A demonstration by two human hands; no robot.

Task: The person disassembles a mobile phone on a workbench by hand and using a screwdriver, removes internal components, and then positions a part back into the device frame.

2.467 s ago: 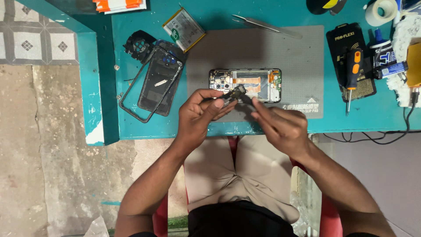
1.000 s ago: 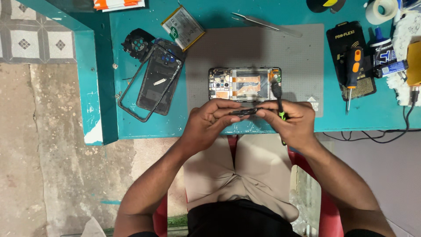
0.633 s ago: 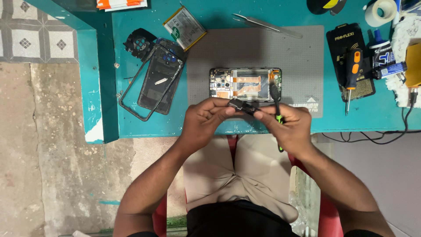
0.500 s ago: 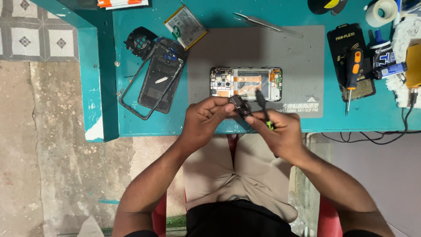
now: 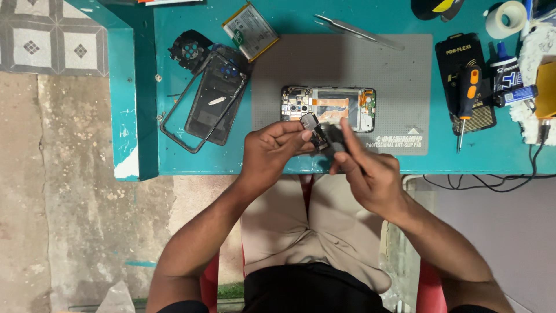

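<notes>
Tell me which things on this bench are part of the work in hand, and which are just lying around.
In use: small dark phone part pinched by the left hand; right hand working on it; opened phone on the grey mat.

Lying about: battery, back cover, tweezers, screwdriver, tape roll.

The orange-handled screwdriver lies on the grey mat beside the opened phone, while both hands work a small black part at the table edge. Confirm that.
Not quite. The orange-handled screwdriver lies right of the grey mat, on a black case, as the head view shows. The opened phone is on the mat; the left hand and right hand work the small black part.
</notes>
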